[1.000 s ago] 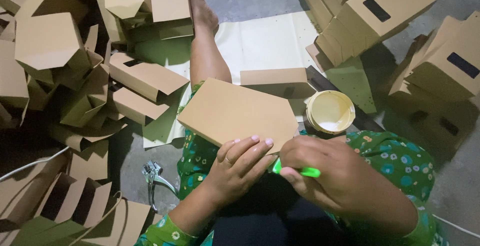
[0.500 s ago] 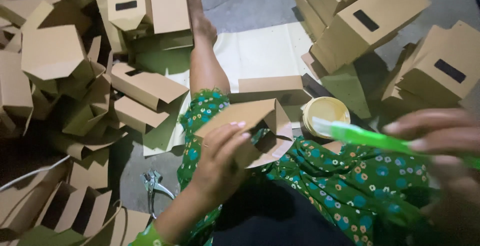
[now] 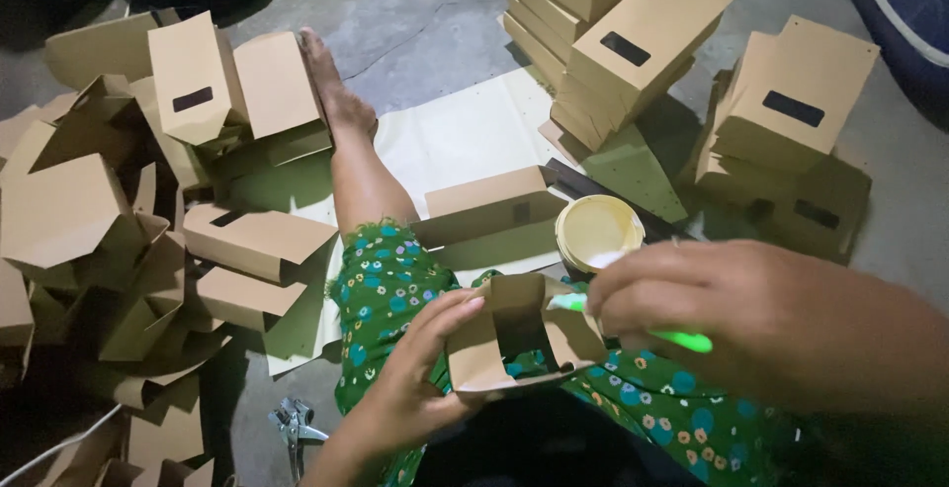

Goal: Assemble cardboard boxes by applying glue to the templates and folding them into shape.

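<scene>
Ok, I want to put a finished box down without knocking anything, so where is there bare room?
Bare spots: the pale paper sheet between the outstretched leg and the stacked boxes, and the grey floor beyond the foot. Crowded: the left side is a heap of folded boxes. By the right hand sit the paste tub and another box stack.

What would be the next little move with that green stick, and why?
Probably wiping the green stick along the flap of the half-folded cardboard box: the right hand holds its tip at the box, which the left hand steadies, with the open cream-filled tub close behind.
</scene>
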